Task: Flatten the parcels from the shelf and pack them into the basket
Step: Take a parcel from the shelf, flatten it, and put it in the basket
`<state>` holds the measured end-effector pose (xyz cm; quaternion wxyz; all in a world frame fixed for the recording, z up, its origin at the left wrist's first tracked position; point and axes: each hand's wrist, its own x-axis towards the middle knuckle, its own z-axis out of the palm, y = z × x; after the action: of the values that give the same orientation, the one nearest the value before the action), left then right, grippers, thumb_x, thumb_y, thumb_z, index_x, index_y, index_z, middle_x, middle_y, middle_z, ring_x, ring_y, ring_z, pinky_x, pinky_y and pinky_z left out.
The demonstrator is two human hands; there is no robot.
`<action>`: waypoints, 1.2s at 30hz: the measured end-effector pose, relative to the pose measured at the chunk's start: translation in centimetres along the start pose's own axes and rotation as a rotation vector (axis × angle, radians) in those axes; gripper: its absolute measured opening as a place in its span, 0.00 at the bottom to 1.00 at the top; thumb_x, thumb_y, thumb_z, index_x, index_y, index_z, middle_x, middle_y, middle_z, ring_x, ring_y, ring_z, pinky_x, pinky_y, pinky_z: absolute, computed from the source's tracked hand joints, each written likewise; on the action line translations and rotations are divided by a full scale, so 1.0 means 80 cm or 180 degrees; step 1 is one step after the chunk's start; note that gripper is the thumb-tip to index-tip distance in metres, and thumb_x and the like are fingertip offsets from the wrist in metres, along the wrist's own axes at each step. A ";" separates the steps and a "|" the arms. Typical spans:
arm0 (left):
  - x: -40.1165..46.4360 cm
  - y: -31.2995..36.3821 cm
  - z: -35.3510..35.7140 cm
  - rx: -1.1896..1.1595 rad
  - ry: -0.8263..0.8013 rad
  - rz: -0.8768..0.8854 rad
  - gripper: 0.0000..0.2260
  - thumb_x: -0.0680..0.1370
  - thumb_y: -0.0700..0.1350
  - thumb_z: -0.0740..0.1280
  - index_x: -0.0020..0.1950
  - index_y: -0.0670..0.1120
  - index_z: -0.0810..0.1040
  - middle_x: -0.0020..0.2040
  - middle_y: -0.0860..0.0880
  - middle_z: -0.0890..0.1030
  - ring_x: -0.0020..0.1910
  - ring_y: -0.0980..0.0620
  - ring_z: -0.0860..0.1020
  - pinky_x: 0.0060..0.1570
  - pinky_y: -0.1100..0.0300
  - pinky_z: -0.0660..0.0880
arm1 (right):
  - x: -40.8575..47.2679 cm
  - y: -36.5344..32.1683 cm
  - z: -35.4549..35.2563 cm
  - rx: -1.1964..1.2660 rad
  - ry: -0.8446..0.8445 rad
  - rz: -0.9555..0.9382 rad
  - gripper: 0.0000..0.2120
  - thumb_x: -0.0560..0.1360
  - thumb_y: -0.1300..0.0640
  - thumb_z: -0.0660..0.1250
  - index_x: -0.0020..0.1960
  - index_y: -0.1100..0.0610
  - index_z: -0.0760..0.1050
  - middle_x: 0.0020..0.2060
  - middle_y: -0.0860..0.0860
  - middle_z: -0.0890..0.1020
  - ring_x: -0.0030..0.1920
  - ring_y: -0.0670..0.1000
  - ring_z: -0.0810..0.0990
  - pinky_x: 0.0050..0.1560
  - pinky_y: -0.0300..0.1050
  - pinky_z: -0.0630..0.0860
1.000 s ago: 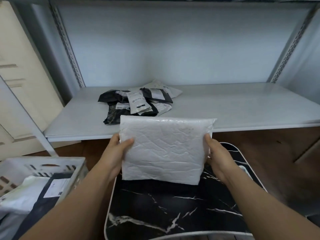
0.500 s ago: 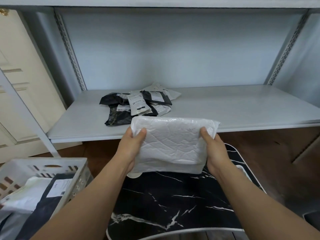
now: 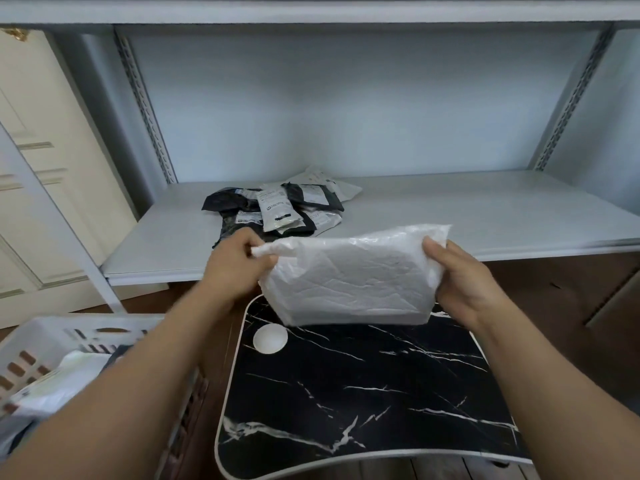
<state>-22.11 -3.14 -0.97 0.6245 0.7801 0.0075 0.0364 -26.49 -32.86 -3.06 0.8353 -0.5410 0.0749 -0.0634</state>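
A crinkled white parcel (image 3: 349,282) hangs in the air between my hands, above the far edge of a black marble-patterned table (image 3: 363,393). My left hand (image 3: 235,268) pinches its bunched upper left corner. My right hand (image 3: 464,282) grips its right edge with the thumb on top. Behind it, a pile of black and white parcels (image 3: 280,209) lies on the grey shelf (image 3: 450,209). A white slotted basket (image 3: 52,344) at the lower left holds several flat parcels, partly hidden by my left forearm.
A slotted shelf upright (image 3: 145,109) rises at the left and another at the right. A cream panelled door (image 3: 38,161) stands left of the shelf. A white round disc (image 3: 270,338) sits on the table's far left corner. Brown wooden floor lies under the shelf.
The parcel has tilted and shifted right. My left hand moved from its left side to pinch the bunched upper left corner; my right hand slid lower along the right edge.
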 end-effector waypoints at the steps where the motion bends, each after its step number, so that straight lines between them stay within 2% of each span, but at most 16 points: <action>1: 0.002 -0.001 -0.007 0.0177 -0.0253 0.0140 0.10 0.74 0.36 0.69 0.38 0.47 0.71 0.36 0.50 0.78 0.37 0.52 0.75 0.34 0.62 0.74 | -0.003 -0.004 -0.006 0.0025 -0.0207 0.0200 0.12 0.66 0.55 0.72 0.48 0.58 0.81 0.44 0.54 0.85 0.44 0.53 0.84 0.43 0.46 0.81; 4: 0.005 0.002 -0.012 0.0956 -0.0306 0.0279 0.09 0.74 0.38 0.71 0.40 0.45 0.72 0.35 0.50 0.77 0.37 0.50 0.73 0.34 0.60 0.70 | -0.004 -0.008 -0.012 -0.1059 0.0004 0.0239 0.10 0.69 0.58 0.74 0.47 0.62 0.81 0.42 0.53 0.85 0.44 0.54 0.82 0.43 0.45 0.78; 6: 0.002 0.002 -0.014 0.1264 -0.0251 0.0512 0.09 0.74 0.40 0.72 0.39 0.46 0.71 0.37 0.49 0.76 0.38 0.50 0.73 0.37 0.57 0.68 | -0.004 -0.008 -0.010 -0.1062 0.0116 0.0220 0.06 0.74 0.58 0.70 0.48 0.61 0.79 0.42 0.53 0.84 0.41 0.53 0.81 0.40 0.45 0.76; 7: 0.004 0.001 -0.015 0.1630 -0.0257 0.0905 0.09 0.74 0.38 0.71 0.40 0.46 0.71 0.38 0.48 0.76 0.38 0.49 0.74 0.38 0.57 0.70 | -0.004 -0.010 -0.009 -0.1034 0.0037 0.0198 0.04 0.75 0.58 0.69 0.47 0.58 0.79 0.41 0.53 0.84 0.41 0.52 0.81 0.40 0.44 0.77; 10: -0.004 0.007 -0.016 0.2531 -0.0044 0.0998 0.08 0.75 0.42 0.70 0.42 0.46 0.71 0.36 0.50 0.74 0.37 0.48 0.73 0.34 0.57 0.67 | -0.002 -0.007 -0.009 -0.2256 0.0000 -0.0235 0.05 0.72 0.63 0.72 0.40 0.59 0.77 0.35 0.51 0.80 0.38 0.51 0.77 0.37 0.41 0.73; 13: -0.011 -0.008 -0.014 0.2380 0.0440 0.1382 0.08 0.74 0.39 0.68 0.39 0.47 0.69 0.36 0.51 0.72 0.36 0.50 0.71 0.33 0.56 0.65 | -0.003 0.002 -0.007 -0.2390 0.0076 -0.0447 0.09 0.70 0.67 0.72 0.37 0.58 0.74 0.32 0.51 0.76 0.33 0.48 0.72 0.34 0.41 0.67; 16: -0.023 -0.058 -0.009 0.3181 -0.0173 0.1286 0.15 0.71 0.34 0.64 0.36 0.52 0.64 0.40 0.53 0.69 0.41 0.49 0.70 0.37 0.57 0.66 | -0.011 0.037 -0.025 -0.2846 -0.0056 -0.0440 0.15 0.67 0.72 0.73 0.33 0.53 0.77 0.34 0.50 0.80 0.35 0.47 0.76 0.37 0.39 0.70; 19: -0.042 -0.122 -0.003 0.4049 -0.1162 0.1147 0.10 0.72 0.37 0.64 0.40 0.51 0.67 0.48 0.51 0.70 0.50 0.48 0.72 0.47 0.54 0.72 | -0.027 0.093 -0.057 -0.3352 -0.0315 0.0116 0.19 0.70 0.77 0.66 0.37 0.53 0.80 0.40 0.51 0.82 0.35 0.39 0.77 0.36 0.27 0.69; 20: -0.049 -0.144 0.000 0.4233 -0.1631 0.0888 0.08 0.72 0.39 0.66 0.46 0.51 0.71 0.52 0.50 0.71 0.54 0.47 0.72 0.52 0.53 0.73 | -0.033 0.112 -0.067 -0.3663 -0.0414 0.0498 0.20 0.72 0.76 0.62 0.40 0.52 0.80 0.44 0.52 0.82 0.37 0.39 0.77 0.37 0.26 0.69; 22: -0.062 -0.179 0.007 0.4278 -0.2538 0.0018 0.17 0.71 0.44 0.72 0.59 0.51 0.74 0.60 0.49 0.71 0.60 0.48 0.71 0.59 0.57 0.71 | -0.040 0.149 -0.083 -0.4222 -0.0697 0.1331 0.20 0.75 0.73 0.58 0.47 0.52 0.82 0.54 0.52 0.82 0.49 0.47 0.80 0.48 0.31 0.73; 23: -0.066 -0.192 0.009 0.4184 -0.2663 -0.0297 0.20 0.71 0.46 0.72 0.62 0.51 0.74 0.62 0.49 0.71 0.61 0.49 0.72 0.60 0.59 0.70 | -0.042 0.160 -0.086 -0.4435 -0.0750 0.1568 0.18 0.76 0.70 0.58 0.53 0.54 0.82 0.58 0.53 0.81 0.56 0.50 0.79 0.54 0.34 0.73; 25: -0.065 -0.204 0.015 0.3916 -0.2266 -0.0413 0.20 0.74 0.49 0.70 0.65 0.50 0.73 0.64 0.49 0.72 0.61 0.50 0.73 0.60 0.61 0.70 | -0.042 0.174 -0.085 -0.4660 -0.0604 0.1599 0.15 0.77 0.63 0.61 0.63 0.57 0.77 0.62 0.53 0.79 0.61 0.51 0.76 0.57 0.37 0.70; 28: -0.052 -0.214 0.025 0.3487 -0.1577 -0.0574 0.24 0.75 0.52 0.68 0.70 0.47 0.69 0.67 0.48 0.71 0.63 0.50 0.72 0.62 0.59 0.69 | -0.035 0.185 -0.075 -0.4365 -0.0160 0.1449 0.20 0.77 0.53 0.66 0.66 0.59 0.72 0.62 0.55 0.78 0.57 0.54 0.76 0.50 0.40 0.68; 31: -0.041 -0.223 0.037 0.2991 -0.1091 -0.1080 0.29 0.76 0.52 0.68 0.73 0.44 0.63 0.68 0.45 0.71 0.64 0.47 0.72 0.59 0.58 0.69 | -0.021 0.200 -0.067 -0.3986 0.0329 0.1515 0.29 0.75 0.51 0.69 0.72 0.61 0.65 0.65 0.58 0.74 0.63 0.57 0.74 0.58 0.44 0.69; 33: -0.039 -0.235 0.045 0.2722 -0.0924 -0.1396 0.28 0.76 0.51 0.68 0.72 0.43 0.63 0.67 0.43 0.73 0.63 0.45 0.73 0.57 0.57 0.70 | -0.013 0.211 -0.062 -0.3861 0.0486 0.1543 0.30 0.75 0.51 0.69 0.72 0.61 0.64 0.64 0.59 0.74 0.63 0.59 0.74 0.61 0.48 0.70; 36: -0.037 -0.250 0.052 0.3002 -0.1026 -0.1504 0.23 0.77 0.52 0.64 0.67 0.42 0.66 0.63 0.44 0.74 0.61 0.45 0.74 0.53 0.58 0.69 | -0.009 0.227 -0.057 -0.4108 0.0429 0.1742 0.28 0.77 0.48 0.65 0.71 0.60 0.63 0.63 0.58 0.75 0.62 0.59 0.74 0.60 0.48 0.70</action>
<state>-24.12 -2.98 -21.54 0.1917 0.9481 0.1022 -0.2320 -27.64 -29.39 -21.41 0.3270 -0.8851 0.2825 0.1728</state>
